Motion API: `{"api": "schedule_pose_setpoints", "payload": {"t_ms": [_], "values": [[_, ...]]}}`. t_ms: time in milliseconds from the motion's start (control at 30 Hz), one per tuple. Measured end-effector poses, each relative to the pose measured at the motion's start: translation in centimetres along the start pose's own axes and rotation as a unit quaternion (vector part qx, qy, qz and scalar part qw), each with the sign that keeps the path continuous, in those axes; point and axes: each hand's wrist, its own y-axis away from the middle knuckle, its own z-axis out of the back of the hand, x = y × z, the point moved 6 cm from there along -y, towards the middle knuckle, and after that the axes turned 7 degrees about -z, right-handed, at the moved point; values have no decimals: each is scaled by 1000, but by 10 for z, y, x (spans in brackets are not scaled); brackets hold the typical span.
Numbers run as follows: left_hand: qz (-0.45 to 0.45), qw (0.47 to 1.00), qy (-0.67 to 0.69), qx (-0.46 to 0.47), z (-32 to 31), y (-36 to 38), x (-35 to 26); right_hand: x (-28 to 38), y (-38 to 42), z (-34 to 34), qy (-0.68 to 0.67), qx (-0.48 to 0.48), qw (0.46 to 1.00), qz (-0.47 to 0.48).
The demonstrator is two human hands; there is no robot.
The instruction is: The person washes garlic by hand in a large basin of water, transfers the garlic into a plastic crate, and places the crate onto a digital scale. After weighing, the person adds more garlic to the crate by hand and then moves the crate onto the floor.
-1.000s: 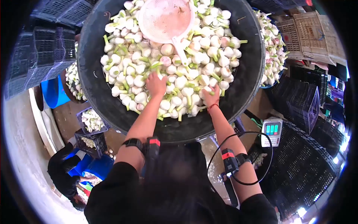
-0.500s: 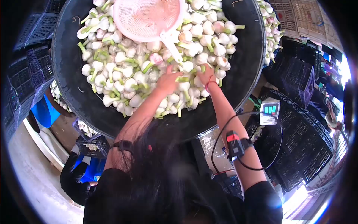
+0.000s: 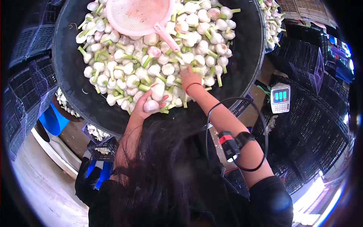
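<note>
Several white garlic bulbs with short green stems lie heaped in water in a large round black tub. My left hand, palm up at the near side of the heap, is closed around two garlic bulbs. My right hand reaches down among the bulbs to the right of it. Its fingertips are hidden between them, so what they grip does not show. A pink plastic strainer rests on the garlic at the far side, its handle pointing toward my right hand.
A digital scale with a lit display stands right of the tub. Black plastic crates are stacked on the right, with more crates on the left. Another heap of garlic is at upper right. A cabled device is strapped to my right forearm.
My left hand has drawn back toward me and turned palm up, now with garlic bulbs in it. My right hand has shifted left within the heap. The view has shifted slightly.
</note>
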Motion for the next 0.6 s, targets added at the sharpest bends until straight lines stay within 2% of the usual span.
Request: {"api": "schedule_pose_setpoints", "payload": {"t_ms": [67,100,133,167,200,267,300,333,367,433,467,500,533,567,600], "values": [[-10,1000,-11,-24,-7,7,15,-20,10,-6,-70,-15,994,85],[-4,1000,-26,13,-2,3,25,-30,11,-10,-116,-43,982,145],[-9,999,-30,15,-11,6,34,-42,23,-8,-117,-48,981,150],[-14,999,-28,39,-26,5,49,-51,44,-8,-325,84,933,129],[-18,998,-25,62,-43,4,65,-59,71,-9,-510,214,827,103],[-20,995,-45,84,-81,11,106,-98,135,12,-648,232,724,47],[-78,966,-161,186,-119,17,127,-121,167,26,-695,214,683,73],[-31,979,-108,171,-144,17,162,-149,194,32,-739,196,637,100],[-34,961,-141,233,-166,15,192,-186,214,25,-746,162,643,70],[49,968,-177,172,-185,6,264,-264,242,1,-767,112,632,17],[68,959,-231,151,-187,-6,295,-297,246,-17,-781,100,616,-6],[130,929,-311,152,-187,-13,318,-318,250,-29,-787,102,607,-37],[-3,893,-401,202,-187,-30,331,-338,248,-39,-791,103,599,-67],[-202,789,-558,156,-190,-27,312,-367,232,-62,-766,96,631,-80],[-384,626,-672,96,-195,-11,292,-367,226,-65,-766,98,630,-74]]}}
